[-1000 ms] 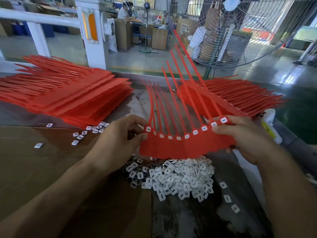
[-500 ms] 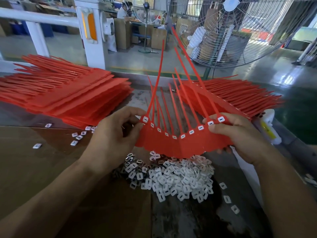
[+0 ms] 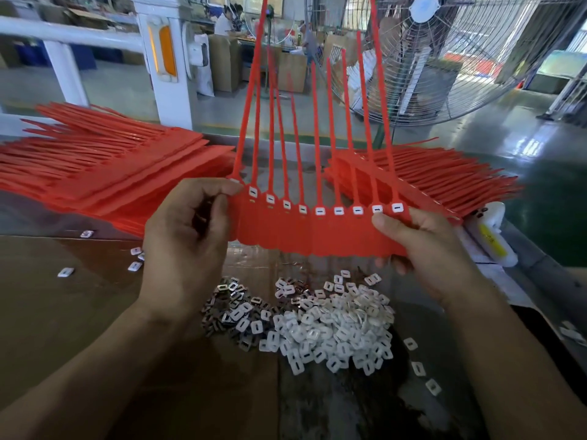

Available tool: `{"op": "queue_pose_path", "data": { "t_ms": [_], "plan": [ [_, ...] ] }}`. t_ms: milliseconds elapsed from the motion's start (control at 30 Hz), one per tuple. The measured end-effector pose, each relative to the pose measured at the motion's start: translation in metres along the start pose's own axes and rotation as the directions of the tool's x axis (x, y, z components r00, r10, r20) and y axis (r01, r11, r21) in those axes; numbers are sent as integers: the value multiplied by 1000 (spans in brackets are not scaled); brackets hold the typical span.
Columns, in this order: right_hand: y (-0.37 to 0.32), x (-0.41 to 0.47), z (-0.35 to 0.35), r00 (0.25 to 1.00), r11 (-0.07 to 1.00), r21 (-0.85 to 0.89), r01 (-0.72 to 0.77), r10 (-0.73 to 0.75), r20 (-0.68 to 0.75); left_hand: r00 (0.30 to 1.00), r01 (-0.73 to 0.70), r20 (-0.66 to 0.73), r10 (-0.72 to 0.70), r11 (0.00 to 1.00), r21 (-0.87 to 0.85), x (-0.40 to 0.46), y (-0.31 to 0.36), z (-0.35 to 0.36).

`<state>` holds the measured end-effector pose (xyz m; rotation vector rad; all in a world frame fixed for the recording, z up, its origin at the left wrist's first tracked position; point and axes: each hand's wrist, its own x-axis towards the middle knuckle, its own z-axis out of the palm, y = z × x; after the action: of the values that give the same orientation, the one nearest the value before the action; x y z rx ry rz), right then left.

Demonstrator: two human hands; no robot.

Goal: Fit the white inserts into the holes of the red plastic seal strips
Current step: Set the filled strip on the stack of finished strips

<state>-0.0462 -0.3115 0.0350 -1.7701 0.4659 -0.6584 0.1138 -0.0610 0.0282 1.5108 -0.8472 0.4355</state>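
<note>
You hold a joined row of flat red plastic seal strips (image 3: 317, 231) upright above the desk (image 3: 63, 312): your left hand (image 3: 187, 249) pinches its left end with curled fingers, and your right hand (image 3: 425, 249) grips the right end, thumb on the front face. Each strip's thin, ribbed tail stands up like a comb tooth, and small white rectangular inserts (image 3: 320, 211) with dark slots sit in the holes along the top edge. A loose heap of glossy white slotted inserts (image 3: 324, 328) lies on the worn desk below, between two flat stacks of red strips (image 3: 104, 173).
</note>
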Motion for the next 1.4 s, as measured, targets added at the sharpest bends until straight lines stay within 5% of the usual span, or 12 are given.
{"op": "queue_pose_path", "data": {
  "t_ms": [233, 533, 900, 1400],
  "plan": [
    [5, 5, 10, 984, 986, 120, -113, 127, -121, 988, 116, 106, -114, 993, -11, 4, -18, 1],
    [2, 8, 7, 947, 989, 135, -61, 100, -305, 915, 81, 401, -35, 992, -98, 6, -19, 12],
    [-9, 8, 3, 901, 981, 193, -32, 111, -418, 844, -60, 535, 50, 998, 3, 4, -22, 15],
    [-13, 11, -12, 753, 856, 516, 21, 325, -572, 757, -103, 654, -11, 985, 136, -5, -23, 17]
  ]
}}
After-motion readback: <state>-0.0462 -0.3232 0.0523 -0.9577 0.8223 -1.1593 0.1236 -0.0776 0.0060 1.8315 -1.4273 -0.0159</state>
